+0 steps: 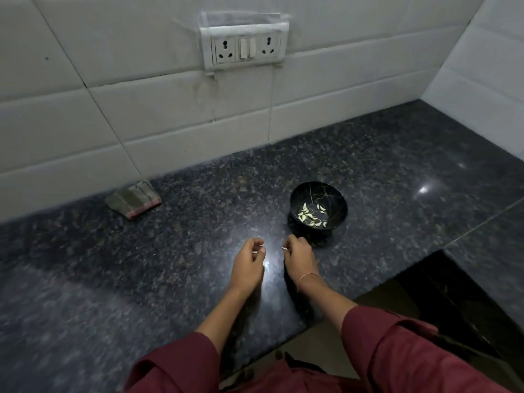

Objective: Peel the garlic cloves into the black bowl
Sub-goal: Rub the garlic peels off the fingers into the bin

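A black bowl stands on the dark granite counter, right of centre, with several pale peeled garlic cloves in its bottom. My left hand hovers over the counter in front of the bowl, fingers curled, a small white bit pinched at its fingertips. My right hand sits just right of it, close to the bowl's near side, fingers curled round a small white piece of garlic that pokes out at the tips. Whether either piece is clove or skin is too small to tell.
A folded striped cloth lies by the tiled wall at the left. A socket panel is on the wall above. The counter has a cut-out edge at the lower right.
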